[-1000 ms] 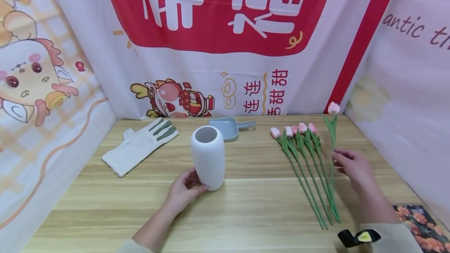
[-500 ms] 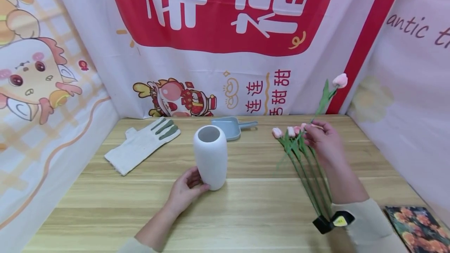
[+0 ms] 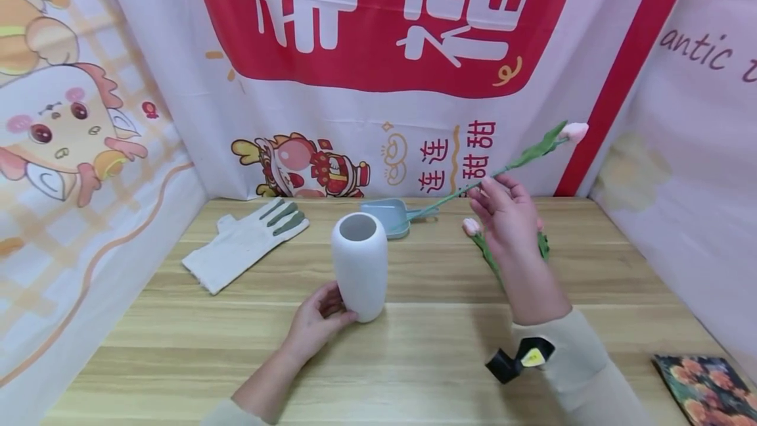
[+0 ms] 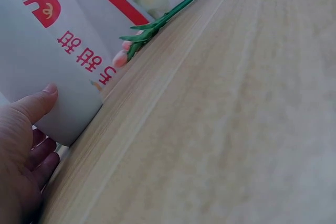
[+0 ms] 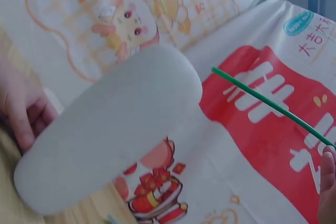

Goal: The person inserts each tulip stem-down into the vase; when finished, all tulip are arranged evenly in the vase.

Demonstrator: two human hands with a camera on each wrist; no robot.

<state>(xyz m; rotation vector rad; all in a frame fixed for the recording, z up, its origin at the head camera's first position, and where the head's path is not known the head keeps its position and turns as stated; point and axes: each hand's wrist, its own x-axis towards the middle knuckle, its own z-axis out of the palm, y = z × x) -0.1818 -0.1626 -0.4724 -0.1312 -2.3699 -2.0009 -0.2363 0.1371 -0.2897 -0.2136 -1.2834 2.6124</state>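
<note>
A white vase point(image 3: 361, 275) stands upright on the wooden table in the head view. My left hand point(image 3: 319, 322) grips it low on its left side, with the thumb on the near face; the left wrist view shows the curled fingers point(image 4: 44, 163) at its base. My right hand point(image 3: 510, 219) pinches the stem of a pink tulip point(image 3: 535, 150), raised above the table. Its bloom points up and right, and the bare stem end point(image 5: 216, 70) slants down left towards the vase mouth, apart from the rim. Other pink tulips point(image 3: 471, 227) lie on the table, mostly hidden behind my right forearm.
Behind the vase lies a blue-grey dustpan point(image 3: 387, 215). A white and green glove point(image 3: 245, 242) rests at the back left. At the front right is a card with an orange flower picture point(image 3: 706, 386). Printed cloth point(image 3: 378, 107) hangs along the back and sides.
My right hand has lifted the tulip and carried it left, tilting it from upright to a slant with the stem end nearing the vase. My left hand stays on the vase.
</note>
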